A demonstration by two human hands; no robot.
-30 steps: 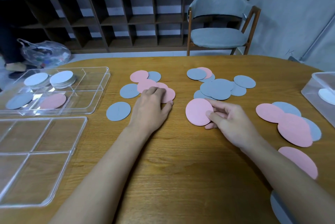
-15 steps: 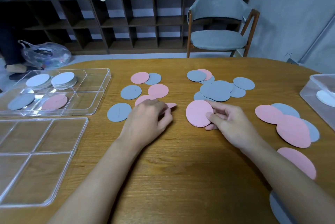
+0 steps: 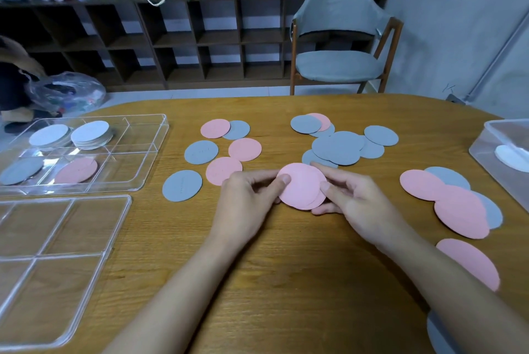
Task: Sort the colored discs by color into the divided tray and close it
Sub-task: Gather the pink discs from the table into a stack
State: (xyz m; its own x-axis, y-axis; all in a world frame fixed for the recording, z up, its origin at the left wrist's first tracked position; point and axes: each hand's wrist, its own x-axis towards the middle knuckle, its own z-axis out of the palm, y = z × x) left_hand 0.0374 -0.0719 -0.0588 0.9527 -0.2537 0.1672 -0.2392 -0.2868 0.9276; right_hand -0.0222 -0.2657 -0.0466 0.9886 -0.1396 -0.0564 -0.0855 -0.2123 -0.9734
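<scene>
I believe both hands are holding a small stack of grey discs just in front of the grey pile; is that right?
Not quite: the head view shows the left hand and right hand holding pink discs, not grey. They are indeed just in front of the grey pile.

Two hands hold a stack of pink discs just above the wooden worktop.
The left hand and the right hand pinch opposite edges of the stack. Loose grey discs and loose pink discs lie around them. At far left, the clear divided tray holds white stacks, a grey disc and a pink disc in separate compartments, with its lid lying beside it.
</scene>
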